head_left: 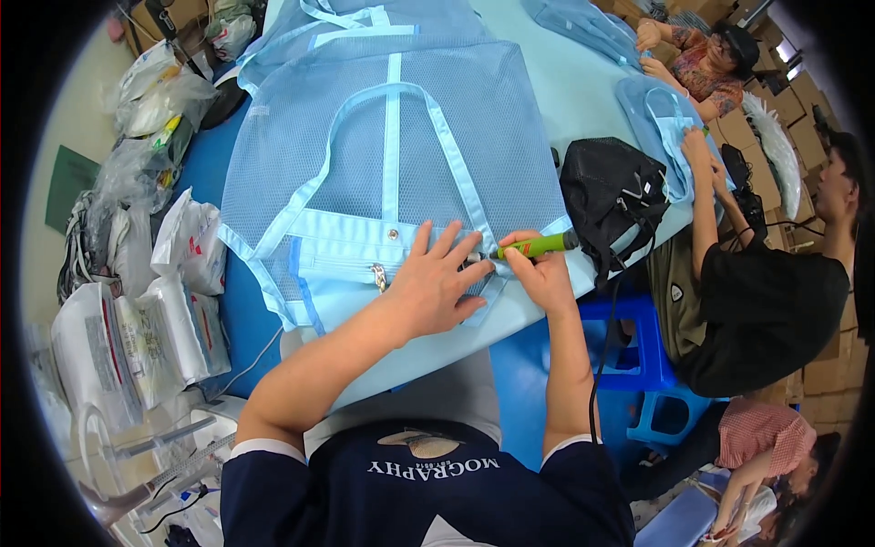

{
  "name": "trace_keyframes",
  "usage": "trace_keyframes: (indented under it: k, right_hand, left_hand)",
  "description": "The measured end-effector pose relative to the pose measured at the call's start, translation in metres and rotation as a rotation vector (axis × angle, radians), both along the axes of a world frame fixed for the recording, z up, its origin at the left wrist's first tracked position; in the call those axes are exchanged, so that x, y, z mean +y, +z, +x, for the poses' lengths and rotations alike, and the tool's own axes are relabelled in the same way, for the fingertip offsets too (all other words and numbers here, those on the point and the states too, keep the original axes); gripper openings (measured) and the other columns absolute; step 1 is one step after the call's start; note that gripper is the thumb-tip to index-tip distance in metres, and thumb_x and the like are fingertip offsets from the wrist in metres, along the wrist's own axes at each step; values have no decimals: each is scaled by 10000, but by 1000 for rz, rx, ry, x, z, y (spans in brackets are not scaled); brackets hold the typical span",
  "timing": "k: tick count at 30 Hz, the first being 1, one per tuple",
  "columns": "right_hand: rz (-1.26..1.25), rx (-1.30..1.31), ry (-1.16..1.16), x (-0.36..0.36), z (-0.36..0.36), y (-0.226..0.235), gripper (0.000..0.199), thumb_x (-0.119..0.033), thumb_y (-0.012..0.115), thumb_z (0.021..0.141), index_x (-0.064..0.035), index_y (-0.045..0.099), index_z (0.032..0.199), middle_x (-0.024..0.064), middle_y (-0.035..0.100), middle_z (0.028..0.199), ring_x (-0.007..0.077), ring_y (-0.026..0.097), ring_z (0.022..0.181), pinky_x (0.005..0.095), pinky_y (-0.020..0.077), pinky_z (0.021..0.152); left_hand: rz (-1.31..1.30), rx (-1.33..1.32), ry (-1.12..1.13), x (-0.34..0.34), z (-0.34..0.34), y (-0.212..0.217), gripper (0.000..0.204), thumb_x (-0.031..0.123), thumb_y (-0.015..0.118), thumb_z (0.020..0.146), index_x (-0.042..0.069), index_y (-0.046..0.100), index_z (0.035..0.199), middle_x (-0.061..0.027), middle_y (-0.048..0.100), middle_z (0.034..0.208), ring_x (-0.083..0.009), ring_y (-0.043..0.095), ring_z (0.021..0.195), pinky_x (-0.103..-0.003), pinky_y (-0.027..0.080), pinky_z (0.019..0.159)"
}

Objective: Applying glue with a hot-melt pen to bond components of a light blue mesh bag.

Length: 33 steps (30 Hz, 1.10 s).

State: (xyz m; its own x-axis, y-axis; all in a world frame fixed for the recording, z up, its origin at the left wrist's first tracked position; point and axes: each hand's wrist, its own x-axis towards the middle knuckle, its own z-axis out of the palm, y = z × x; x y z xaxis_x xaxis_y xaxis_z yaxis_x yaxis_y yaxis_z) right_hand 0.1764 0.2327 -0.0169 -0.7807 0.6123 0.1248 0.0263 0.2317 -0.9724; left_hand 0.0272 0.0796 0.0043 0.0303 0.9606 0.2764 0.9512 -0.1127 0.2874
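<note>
Where mesh (483, 118) ends, black bag (603, 196) sits.

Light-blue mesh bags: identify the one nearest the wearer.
The large light-blue mesh bag with a green cylindrical tool at its near side; other bags lie farther off.

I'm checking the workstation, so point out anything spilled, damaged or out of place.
Nothing looks spilled or plainly damaged. Only the black bag seems slightly odd: it sits slumped at the edge of the pale table, beside a blue mesh bag.
</note>
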Motion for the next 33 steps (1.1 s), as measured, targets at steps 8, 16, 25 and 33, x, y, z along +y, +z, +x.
trace_keyframes:
  k: [8,16,25,33]
  right_hand:
    - [22,25,4,-2,-2,5,175,-135,656,880,-5,631,995,1,596,788,63,525,692,215,426,603]
    - [15,39,7,2,-1,4,160,-133,651,880,-7,636,978,-6,593,767,55,507,667,215,409,577]
    - [-24,82,-10,-2,-2,2,129,-118,652,871,-22,652,957,-13,584,761,46,501,655,217,408,570]
    - [7,58,26,2,-3,1,132,-125,667,852,-28,658,941,-5,571,754,55,513,651,221,415,575]
  left_hand:
    - [-17,-5,-9,0,-2,1,463,347,669,822,141,565,1223,-177,442,1397,-403,349,1340,-607,240,1078]
    - [-38,2,-31,0,-4,2,501,319,662,822,143,522,1270,-185,430,1410,-408,337,1352,-604,228,1089]
    - [-95,-158,-29,-1,-8,3,766,250,700,787,-31,307,1382,-147,431,1409,-348,303,1391,-559,176,1136]
    - [-118,-183,-11,0,-9,2,791,239,696,771,-22,295,1401,-163,442,1390,-344,298,1395,-541,169,1145]
